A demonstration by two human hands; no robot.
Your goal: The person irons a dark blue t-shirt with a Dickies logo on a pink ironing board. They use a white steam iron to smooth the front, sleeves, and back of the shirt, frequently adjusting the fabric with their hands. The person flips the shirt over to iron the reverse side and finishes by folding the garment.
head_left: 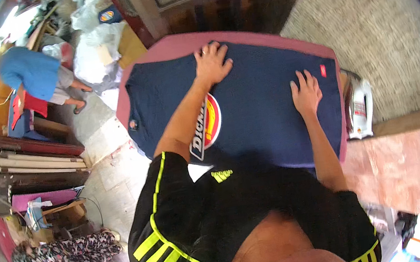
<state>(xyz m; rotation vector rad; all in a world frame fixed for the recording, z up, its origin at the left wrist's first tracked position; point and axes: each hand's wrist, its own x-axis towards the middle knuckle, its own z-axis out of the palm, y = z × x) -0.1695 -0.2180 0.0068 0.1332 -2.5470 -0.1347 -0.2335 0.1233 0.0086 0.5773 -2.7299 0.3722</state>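
In the head view, your navy T-shirt (260,106) lies across the maroon padded bench (177,45) — likely so its front sits flat. Your left hand (213,66) and right hand (307,94) rest on it, fingers spread, gripping nothing — probably to level the cloth; a white iron (361,110) sits beside.

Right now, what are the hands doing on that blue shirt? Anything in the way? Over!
Left hand, right hand: open on navy shirt. Shirt: spread over pink board. In the way: left forearm, partly covering round emblem.
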